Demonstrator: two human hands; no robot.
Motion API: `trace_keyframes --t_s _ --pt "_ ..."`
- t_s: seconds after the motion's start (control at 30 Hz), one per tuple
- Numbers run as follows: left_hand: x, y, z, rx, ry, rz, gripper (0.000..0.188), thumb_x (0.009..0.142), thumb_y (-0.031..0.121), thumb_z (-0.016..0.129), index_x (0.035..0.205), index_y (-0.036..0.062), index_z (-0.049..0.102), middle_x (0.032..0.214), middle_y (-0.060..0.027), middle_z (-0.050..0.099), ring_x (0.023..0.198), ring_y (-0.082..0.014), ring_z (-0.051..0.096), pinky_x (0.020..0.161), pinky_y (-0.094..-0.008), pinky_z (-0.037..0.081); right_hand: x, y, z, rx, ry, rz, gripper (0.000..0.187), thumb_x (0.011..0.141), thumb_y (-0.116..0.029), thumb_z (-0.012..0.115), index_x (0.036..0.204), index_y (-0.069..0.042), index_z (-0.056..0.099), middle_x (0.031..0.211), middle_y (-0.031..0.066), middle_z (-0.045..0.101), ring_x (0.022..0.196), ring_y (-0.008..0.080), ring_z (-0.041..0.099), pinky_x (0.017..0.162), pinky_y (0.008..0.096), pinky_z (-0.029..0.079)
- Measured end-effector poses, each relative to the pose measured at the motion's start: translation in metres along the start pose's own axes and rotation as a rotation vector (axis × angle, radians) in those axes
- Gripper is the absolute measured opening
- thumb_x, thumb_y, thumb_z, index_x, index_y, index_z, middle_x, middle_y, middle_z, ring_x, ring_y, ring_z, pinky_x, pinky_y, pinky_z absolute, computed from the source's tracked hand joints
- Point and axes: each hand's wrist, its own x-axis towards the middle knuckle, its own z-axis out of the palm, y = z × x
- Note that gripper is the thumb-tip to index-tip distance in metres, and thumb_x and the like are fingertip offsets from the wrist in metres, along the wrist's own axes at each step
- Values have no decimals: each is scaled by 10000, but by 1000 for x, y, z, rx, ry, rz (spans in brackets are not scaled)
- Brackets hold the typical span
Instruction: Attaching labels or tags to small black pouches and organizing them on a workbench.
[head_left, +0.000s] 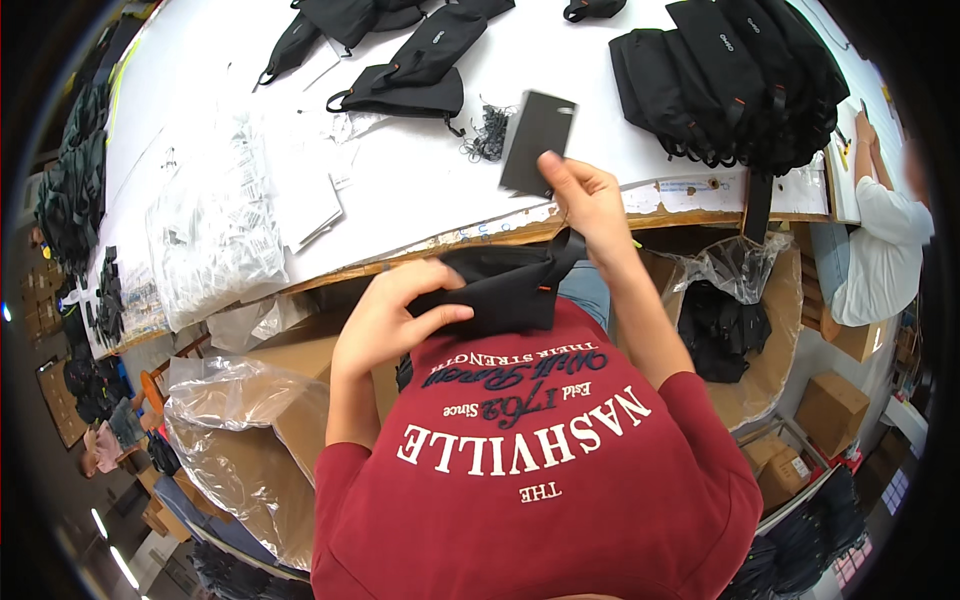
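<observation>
My left hand (400,308) is closed on the edge of a small black fabric pouch (505,302), with the thumb on the near side. The pouch lies tilted in front of my red shirt, just off the table edge, and a small orange tab shows on its side. In my right hand (592,212) a flat black hang tag (538,138) is pinched under the thumb, above the table. Just below that hand is the pouch's black loop (568,250); the lower fingers are partly hidden. Beyond the tag lies a tangle of thin black strings (490,132).
Several black pouches (425,92) lie at the back of the white table (400,190). A row of black pouches (720,90) stands far right. Clear plastic bags (215,210) are heaped left. Plastic-lined cartons (250,430) flank me, and another person (885,240) works at right.
</observation>
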Motion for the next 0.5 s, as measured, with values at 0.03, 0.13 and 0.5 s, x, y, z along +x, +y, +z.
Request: trace_keyframes --t_s 0.03,0.13,0.5 --pt "4 0 -1 50 9 32 191 720 72 728 845 -12 610 976 -122 601 859 -228 599 761 -319 466 1 -7 -9 -205 -140 -67 358 864 -250 669 597 -22 599 518 -66 340 538 2 288 458 229 219" --pt "8 6 2 232 101 5 206 705 85 736 870 32 625 1274 -155 452 1057 -300 568 852 -372 468 -3 -51 1 -714 -441 -93 334 817 -376 662 736 -54 705 496 24 494 455 122 419 468 270 335" --pt "12 -8 -5 299 -51 144 186 731 150 702 876 71 616 913 -68 607 925 -258 553 883 -358 397 -2 -33 12 -1193 -882 -325 331 773 -382 673 733 -56 712 573 123 606 525 255 588 549 356 450"
